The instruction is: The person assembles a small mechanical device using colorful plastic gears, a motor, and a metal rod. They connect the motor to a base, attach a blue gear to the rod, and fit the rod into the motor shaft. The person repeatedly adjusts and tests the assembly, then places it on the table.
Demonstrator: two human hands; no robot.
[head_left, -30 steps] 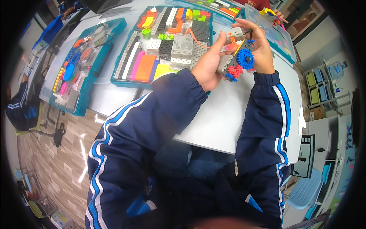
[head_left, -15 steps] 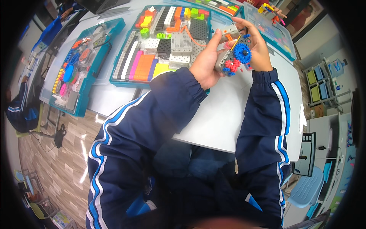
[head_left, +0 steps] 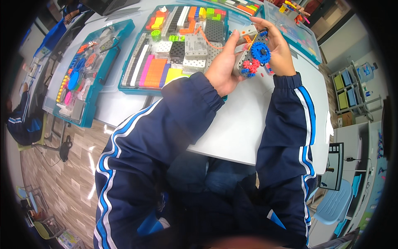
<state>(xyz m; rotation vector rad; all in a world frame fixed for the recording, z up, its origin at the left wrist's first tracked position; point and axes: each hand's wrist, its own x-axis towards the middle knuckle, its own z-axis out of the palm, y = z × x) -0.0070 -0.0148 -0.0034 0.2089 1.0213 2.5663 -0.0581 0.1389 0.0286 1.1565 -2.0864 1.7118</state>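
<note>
Between my hands is a geared building-block model with grey beams, a large blue gear (head_left: 260, 53) and a smaller red gear (head_left: 251, 65). My left hand (head_left: 224, 71) grips its left side, thumb upward along the grey body. My right hand (head_left: 281, 52) curls round the right side behind the blue gear, partly hidden by it. An orange cable (head_left: 212, 46) runs from a grey box (head_left: 195, 46) toward the model and disappears behind my left hand. That box rests on an open teal-edged case (head_left: 125, 85) of sorted coloured blocks.
To the left is a second parts case (head_left: 88, 118) with gears and small pieces. A clear-lidded case (head_left: 304, 41) stands at the far right, with another person's hand (head_left: 309, 7) beyond it. The white table (head_left: 236, 137) ends close to my lap. A small red piece (head_left: 262, 75) lies on it.
The model has shifted slightly left and turned a little in my hands, its blue and red gears now higher. Both hands keep their hold.
</note>
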